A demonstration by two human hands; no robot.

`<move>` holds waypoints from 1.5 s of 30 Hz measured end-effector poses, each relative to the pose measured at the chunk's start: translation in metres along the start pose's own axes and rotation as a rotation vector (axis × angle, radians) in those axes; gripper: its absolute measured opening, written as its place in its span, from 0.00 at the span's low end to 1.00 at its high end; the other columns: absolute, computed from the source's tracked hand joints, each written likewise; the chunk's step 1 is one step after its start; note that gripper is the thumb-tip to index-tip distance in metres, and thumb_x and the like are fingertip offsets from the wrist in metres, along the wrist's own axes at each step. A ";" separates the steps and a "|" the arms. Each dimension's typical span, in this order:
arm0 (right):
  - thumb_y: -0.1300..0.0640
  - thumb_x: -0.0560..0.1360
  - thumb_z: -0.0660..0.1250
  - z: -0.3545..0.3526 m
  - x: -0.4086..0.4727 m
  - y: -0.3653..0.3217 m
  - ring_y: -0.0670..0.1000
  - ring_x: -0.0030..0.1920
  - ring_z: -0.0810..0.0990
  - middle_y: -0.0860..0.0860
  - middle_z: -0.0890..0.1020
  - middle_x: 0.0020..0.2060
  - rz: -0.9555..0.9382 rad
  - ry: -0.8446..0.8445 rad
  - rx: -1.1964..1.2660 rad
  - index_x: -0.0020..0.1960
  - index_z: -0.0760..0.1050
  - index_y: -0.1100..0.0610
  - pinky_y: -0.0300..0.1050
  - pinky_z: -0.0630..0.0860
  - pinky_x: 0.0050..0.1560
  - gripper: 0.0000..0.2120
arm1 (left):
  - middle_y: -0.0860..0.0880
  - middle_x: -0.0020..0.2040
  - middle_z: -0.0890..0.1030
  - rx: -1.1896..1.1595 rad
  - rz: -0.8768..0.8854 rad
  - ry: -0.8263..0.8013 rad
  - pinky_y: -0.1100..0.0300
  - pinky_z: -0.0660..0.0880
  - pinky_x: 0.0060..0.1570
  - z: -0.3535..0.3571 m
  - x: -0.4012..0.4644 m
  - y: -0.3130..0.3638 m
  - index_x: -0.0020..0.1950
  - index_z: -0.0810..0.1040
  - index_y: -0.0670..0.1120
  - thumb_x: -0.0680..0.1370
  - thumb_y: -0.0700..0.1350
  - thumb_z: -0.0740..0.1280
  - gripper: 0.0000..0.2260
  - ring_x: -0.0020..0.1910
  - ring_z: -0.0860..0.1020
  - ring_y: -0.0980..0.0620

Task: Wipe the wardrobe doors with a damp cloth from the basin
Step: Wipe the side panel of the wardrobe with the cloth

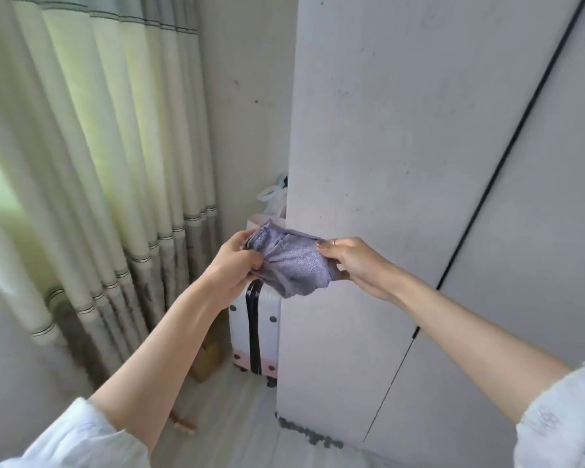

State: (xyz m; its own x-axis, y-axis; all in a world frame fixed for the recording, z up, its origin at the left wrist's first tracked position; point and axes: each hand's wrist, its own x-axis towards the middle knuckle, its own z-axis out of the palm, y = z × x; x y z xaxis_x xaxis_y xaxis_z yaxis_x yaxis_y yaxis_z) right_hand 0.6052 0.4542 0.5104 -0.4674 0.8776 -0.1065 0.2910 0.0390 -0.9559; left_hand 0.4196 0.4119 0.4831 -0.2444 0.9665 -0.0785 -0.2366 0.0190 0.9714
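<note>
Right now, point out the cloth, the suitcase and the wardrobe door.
Crumpled lilac cloth (293,265): head view, middle of fabric.
White dotted suitcase (269,327): head view, front shell.
Pale grey wardrobe door (385,146): head view, bare panel.

You are standing in a bedroom corner of a home. A tall white wardrobe (402,163) with flat doors and a dark seam between them fills your right side. On your left, long pale green curtains (92,146) with grey bands hang to the floor, daylight glowing through them. In the gap by the plain wall, a white polka-dot suitcase (254,332) stands upright on a light wood-look floor (223,417).
</note>
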 end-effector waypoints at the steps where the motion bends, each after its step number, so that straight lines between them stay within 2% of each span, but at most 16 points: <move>1: 0.59 0.80 0.60 -0.011 -0.003 0.000 0.49 0.31 0.70 0.53 0.71 0.31 -0.007 0.036 0.009 0.36 0.71 0.59 0.34 0.72 0.30 0.13 | 0.42 0.46 0.74 0.021 -0.005 0.007 0.59 0.72 0.33 0.008 0.005 0.000 0.59 0.71 0.41 0.72 0.23 0.51 0.23 0.38 0.73 0.49; 5: 0.61 0.78 0.62 -0.051 -0.011 0.000 0.51 0.32 0.70 0.54 0.70 0.32 0.024 0.131 0.109 0.36 0.70 0.58 0.36 0.74 0.29 0.12 | 0.41 0.50 0.73 0.280 0.008 0.010 0.54 0.69 0.43 0.055 0.023 -0.004 0.66 0.69 0.42 0.73 0.28 0.57 0.23 0.44 0.72 0.46; 9: 0.63 0.78 0.61 -0.079 -0.016 -0.011 0.54 0.35 0.80 0.57 0.78 0.40 0.148 0.158 0.303 0.47 0.76 0.62 0.43 0.80 0.32 0.06 | 0.49 0.56 0.70 0.594 0.340 0.187 0.56 0.69 0.51 0.090 0.022 0.000 0.63 0.68 0.50 0.74 0.39 0.65 0.18 0.58 0.69 0.48; 11: 0.65 0.78 0.60 -0.089 -0.018 -0.015 0.54 0.35 0.82 0.58 0.80 0.40 0.175 0.160 0.397 0.47 0.76 0.64 0.45 0.81 0.33 0.07 | 0.53 0.55 0.72 0.694 0.505 0.045 0.58 0.67 0.55 0.103 0.018 0.003 0.56 0.69 0.55 0.75 0.48 0.69 0.13 0.59 0.67 0.52; 14: 0.65 0.80 0.57 -0.096 -0.017 -0.021 0.57 0.35 0.83 0.62 0.80 0.39 0.184 0.173 0.485 0.47 0.73 0.66 0.47 0.82 0.34 0.07 | 0.52 0.56 0.73 0.751 0.456 -0.350 0.62 0.75 0.47 0.122 0.013 0.004 0.53 0.70 0.56 0.72 0.50 0.72 0.15 0.55 0.73 0.55; 17: 0.61 0.80 0.58 -0.106 -0.016 -0.022 0.60 0.41 0.83 0.67 0.81 0.49 0.196 0.169 0.517 0.53 0.72 0.67 0.47 0.82 0.39 0.09 | 0.48 0.49 0.78 0.796 0.555 -0.311 0.61 0.76 0.35 0.130 0.017 0.009 0.53 0.75 0.45 0.76 0.41 0.68 0.06 0.39 0.77 0.56; 20: 0.50 0.80 0.59 -0.113 -0.014 -0.017 0.57 0.39 0.84 0.62 0.84 0.41 0.171 0.222 0.273 0.48 0.76 0.67 0.44 0.82 0.37 0.19 | 0.46 0.38 0.76 0.803 0.550 -0.212 0.60 0.68 0.36 0.126 0.027 0.018 0.47 0.75 0.39 0.79 0.37 0.60 0.05 0.34 0.71 0.52; 23: 0.41 0.77 0.58 -0.121 -0.006 -0.009 0.50 0.40 0.83 0.54 0.84 0.40 -0.021 0.441 -0.164 0.50 0.77 0.63 0.45 0.80 0.45 0.24 | 0.46 0.38 0.72 0.751 0.384 -0.331 0.59 0.64 0.39 0.124 0.033 0.034 0.44 0.73 0.38 0.80 0.37 0.59 0.07 0.39 0.68 0.51; 24: 0.39 0.77 0.57 -0.122 -0.004 -0.009 0.48 0.45 0.81 0.53 0.83 0.46 -0.076 0.429 -0.185 0.54 0.76 0.61 0.46 0.78 0.51 0.25 | 0.46 0.38 0.71 0.747 0.360 -0.365 0.60 0.63 0.39 0.124 0.034 0.040 0.44 0.73 0.39 0.80 0.38 0.59 0.06 0.39 0.68 0.51; 26: 0.35 0.74 0.53 -0.121 -0.001 -0.009 0.47 0.57 0.77 0.52 0.78 0.59 -0.106 0.173 -0.022 0.62 0.73 0.55 0.47 0.73 0.60 0.29 | 0.44 0.40 0.72 0.750 0.403 -0.431 0.58 0.64 0.41 0.126 0.035 0.052 0.47 0.73 0.38 0.81 0.40 0.59 0.07 0.41 0.69 0.51; 29: 0.31 0.69 0.58 -0.115 -0.001 -0.008 0.51 0.60 0.76 0.54 0.78 0.61 -0.064 -0.175 0.211 0.64 0.73 0.51 0.50 0.72 0.62 0.32 | 0.45 0.46 0.80 0.881 0.634 -0.456 0.58 0.70 0.49 0.124 0.038 0.070 0.52 0.78 0.41 0.81 0.40 0.59 0.08 0.45 0.75 0.51; 33: 0.43 0.56 0.80 -0.109 -0.002 -0.017 0.51 0.49 0.81 0.54 0.82 0.49 -0.068 -0.186 0.263 0.55 0.76 0.60 0.44 0.77 0.51 0.34 | 0.47 0.43 0.82 0.962 0.794 -0.271 0.69 0.69 0.42 0.111 0.050 0.082 0.52 0.80 0.45 0.79 0.42 0.64 0.06 0.41 0.76 0.51; 37: 0.59 0.69 0.70 -0.094 0.002 -0.031 0.55 0.55 0.79 0.60 0.80 0.55 -0.136 -0.115 0.412 0.60 0.73 0.65 0.49 0.74 0.58 0.21 | 0.46 0.31 0.73 0.823 0.678 -0.168 0.67 0.63 0.31 0.103 0.065 0.079 0.50 0.78 0.44 0.77 0.47 0.67 0.07 0.29 0.67 0.55; 40: 0.57 0.72 0.64 -0.080 0.005 -0.040 0.56 0.52 0.81 0.60 0.81 0.53 -0.147 -0.061 0.531 0.59 0.74 0.64 0.48 0.76 0.54 0.18 | 0.48 0.43 0.76 0.691 0.574 -0.113 0.70 0.67 0.34 0.097 0.068 0.071 0.51 0.73 0.46 0.78 0.48 0.66 0.07 0.36 0.73 0.56; 43: 0.58 0.71 0.64 -0.074 0.008 -0.047 0.58 0.50 0.78 0.62 0.78 0.51 -0.136 -0.053 0.586 0.58 0.72 0.64 0.49 0.75 0.52 0.17 | 0.52 0.52 0.73 0.601 0.673 -0.282 0.69 0.70 0.47 0.091 0.058 0.066 0.50 0.72 0.52 0.78 0.49 0.64 0.03 0.51 0.74 0.56; 45: 0.63 0.74 0.62 -0.073 0.009 -0.055 0.59 0.49 0.78 0.62 0.78 0.49 -0.178 -0.062 0.602 0.57 0.71 0.65 0.51 0.75 0.51 0.12 | 0.54 0.53 0.74 0.582 0.627 -0.465 0.67 0.71 0.50 0.088 0.050 0.070 0.52 0.71 0.54 0.74 0.52 0.68 0.10 0.52 0.75 0.60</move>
State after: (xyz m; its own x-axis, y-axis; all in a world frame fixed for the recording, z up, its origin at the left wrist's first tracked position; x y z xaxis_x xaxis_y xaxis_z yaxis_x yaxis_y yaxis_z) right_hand 0.6459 0.4953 0.5821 -0.5179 0.8526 0.0697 -0.3084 -0.1101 -0.9449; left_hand 0.4732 0.4840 0.5668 0.2581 0.8466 0.4655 0.3420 -0.5307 0.7755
